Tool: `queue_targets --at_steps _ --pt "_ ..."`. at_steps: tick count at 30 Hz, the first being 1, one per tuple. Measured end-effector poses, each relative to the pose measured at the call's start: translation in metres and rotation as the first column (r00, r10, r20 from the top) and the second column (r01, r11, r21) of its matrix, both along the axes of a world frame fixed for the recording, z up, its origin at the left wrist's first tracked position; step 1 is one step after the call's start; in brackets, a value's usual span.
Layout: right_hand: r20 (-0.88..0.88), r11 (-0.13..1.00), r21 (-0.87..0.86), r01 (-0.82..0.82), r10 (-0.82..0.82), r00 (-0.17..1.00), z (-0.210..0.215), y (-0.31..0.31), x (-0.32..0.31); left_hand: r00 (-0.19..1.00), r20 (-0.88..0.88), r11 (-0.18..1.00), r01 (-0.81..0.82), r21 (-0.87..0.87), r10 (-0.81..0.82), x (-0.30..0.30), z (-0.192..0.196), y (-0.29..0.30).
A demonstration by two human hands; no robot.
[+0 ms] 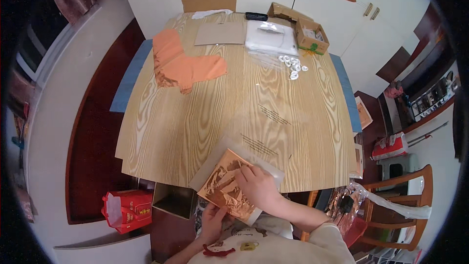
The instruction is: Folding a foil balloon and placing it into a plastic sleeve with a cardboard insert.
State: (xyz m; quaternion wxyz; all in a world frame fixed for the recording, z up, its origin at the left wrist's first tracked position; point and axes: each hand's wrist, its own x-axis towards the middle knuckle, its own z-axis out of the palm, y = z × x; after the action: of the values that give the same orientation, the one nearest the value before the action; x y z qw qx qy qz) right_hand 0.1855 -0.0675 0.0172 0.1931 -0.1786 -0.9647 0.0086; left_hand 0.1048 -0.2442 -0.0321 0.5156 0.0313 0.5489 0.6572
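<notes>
A shiny copper-coloured foil piece lies wrinkled and tilted at the near edge of the table, over a larger pale grey, see-through-looking sheet or bag. My right hand is on top of the foil, its fingers curled together and pressed to the surface. Below the near corner, my left hand grips the edge with the thumb above; its other fingers are partly hidden underneath. A clear plastic bag with small dark print seems to lie flat just beyond.
Orange foil or cloth spreads at the far left. Farther back are a grey board, a stack of clear bags, several white rings and a small open carton. A red bag and wooden chair flank me.
</notes>
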Motion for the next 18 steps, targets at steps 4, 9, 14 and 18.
queue_targets --at_steps 4,9,14,18 --pt "0.033 1.0 0.008 0.02 -0.021 0.999 -0.004 0.0 0.004 0.998 -0.003 0.996 0.068 -0.058 -0.068 0.002 0.006 0.0" --pt "0.045 0.995 0.076 -0.069 0.066 0.997 0.0 -0.002 0.007 0.999 -0.005 0.998 0.052 0.032 -0.052 0.011 0.004 0.01" --pt "0.02 0.998 0.05 -0.044 0.044 0.999 0.003 -0.004 0.012 0.998 -0.012 0.993 0.06 0.1 -0.059 0.014 -0.004 0.017" --pt "-0.021 0.999 0.043 0.009 -0.008 1.0 0.005 0.002 0.017 1.0 0.018 0.994 0.0 0.108 -0.002 0.017 -0.011 0.011"
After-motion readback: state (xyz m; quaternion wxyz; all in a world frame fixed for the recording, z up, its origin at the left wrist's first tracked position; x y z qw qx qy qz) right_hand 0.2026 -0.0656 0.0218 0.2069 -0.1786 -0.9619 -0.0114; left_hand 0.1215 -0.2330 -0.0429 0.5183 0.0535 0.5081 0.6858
